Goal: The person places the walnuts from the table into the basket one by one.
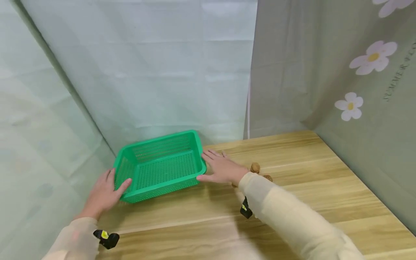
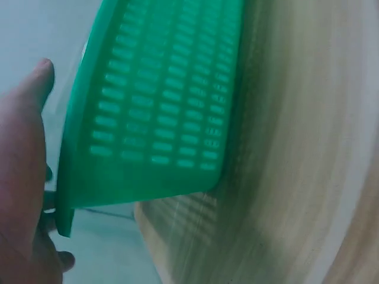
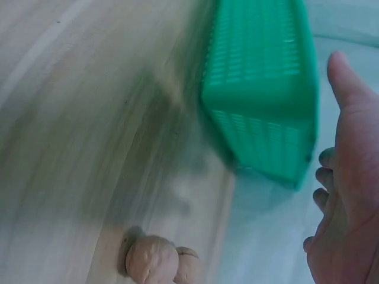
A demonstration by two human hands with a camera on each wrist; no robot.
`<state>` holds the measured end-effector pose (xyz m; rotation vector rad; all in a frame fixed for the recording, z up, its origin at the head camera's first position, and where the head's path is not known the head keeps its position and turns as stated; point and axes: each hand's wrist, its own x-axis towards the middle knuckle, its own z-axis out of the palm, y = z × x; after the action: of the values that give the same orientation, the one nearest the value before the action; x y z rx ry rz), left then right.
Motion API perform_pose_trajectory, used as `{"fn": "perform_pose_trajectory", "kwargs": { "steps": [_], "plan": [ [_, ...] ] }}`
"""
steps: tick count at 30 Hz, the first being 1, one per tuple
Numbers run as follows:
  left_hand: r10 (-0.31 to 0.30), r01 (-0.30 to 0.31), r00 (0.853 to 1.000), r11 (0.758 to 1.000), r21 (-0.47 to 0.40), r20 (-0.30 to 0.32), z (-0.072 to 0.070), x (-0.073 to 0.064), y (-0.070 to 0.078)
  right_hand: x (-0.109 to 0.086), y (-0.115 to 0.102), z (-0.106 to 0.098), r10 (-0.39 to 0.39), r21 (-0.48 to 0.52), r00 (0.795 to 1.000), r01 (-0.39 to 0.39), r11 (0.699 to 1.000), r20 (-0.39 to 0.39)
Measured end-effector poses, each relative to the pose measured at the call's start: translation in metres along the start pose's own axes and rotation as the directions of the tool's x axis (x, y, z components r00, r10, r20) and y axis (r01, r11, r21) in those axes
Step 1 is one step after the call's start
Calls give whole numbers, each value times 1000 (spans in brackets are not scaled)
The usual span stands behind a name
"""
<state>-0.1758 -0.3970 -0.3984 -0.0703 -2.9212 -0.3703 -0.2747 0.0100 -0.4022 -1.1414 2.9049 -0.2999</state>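
A green plastic basket (image 1: 165, 186) with perforated walls sits on the wooden table, with nothing in it. At its left end my left hand (image 1: 104, 193) has the thumb spread over the front corner and the fingers along the rim. In the left wrist view, that hand lies beside the basket's rim (image 2: 71, 148), some fingertips partly hidden behind it. My right hand (image 1: 224, 169) is at the right end, fingers stretched out by the rim. The right wrist view shows a gap between this hand (image 3: 355, 160) and the basket (image 3: 260, 100). Walnuts (image 1: 255, 167) lie near my right wrist, partly hidden.
The wooden table (image 1: 312, 187) reaches back to a pale cloth curtain (image 1: 182, 72). Another curtain, printed with flowers (image 1: 373, 57), hangs along the right. Pale cloth also closes off the left side, close to my left hand. Two walnuts (image 3: 152, 260) show in the right wrist view.
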Motion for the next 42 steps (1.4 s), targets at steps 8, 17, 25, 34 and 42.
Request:
{"fn": "perform_pose_trajectory", "kwargs": {
  "steps": [8,17,25,34,42],
  "plan": [
    [-90,106,981,991,-85,169,5,2,-4,22,-7,13,65,1,998,-65,998,24],
    [-88,99,988,992,-82,128,5,3,-2,15,-13,8,90,-3,996,-90,996,9],
    [-74,81,993,994,-73,91,11,-9,6,-14,-21,13,101,-31,994,-102,994,-31],
    [-56,59,995,997,-43,84,23,-26,47,-76,-15,10,121,-16,990,-123,992,-75],
    [-20,25,998,996,-90,59,27,-47,64,-112,-17,9,77,-77,989,-88,993,-130]
  ]
}}
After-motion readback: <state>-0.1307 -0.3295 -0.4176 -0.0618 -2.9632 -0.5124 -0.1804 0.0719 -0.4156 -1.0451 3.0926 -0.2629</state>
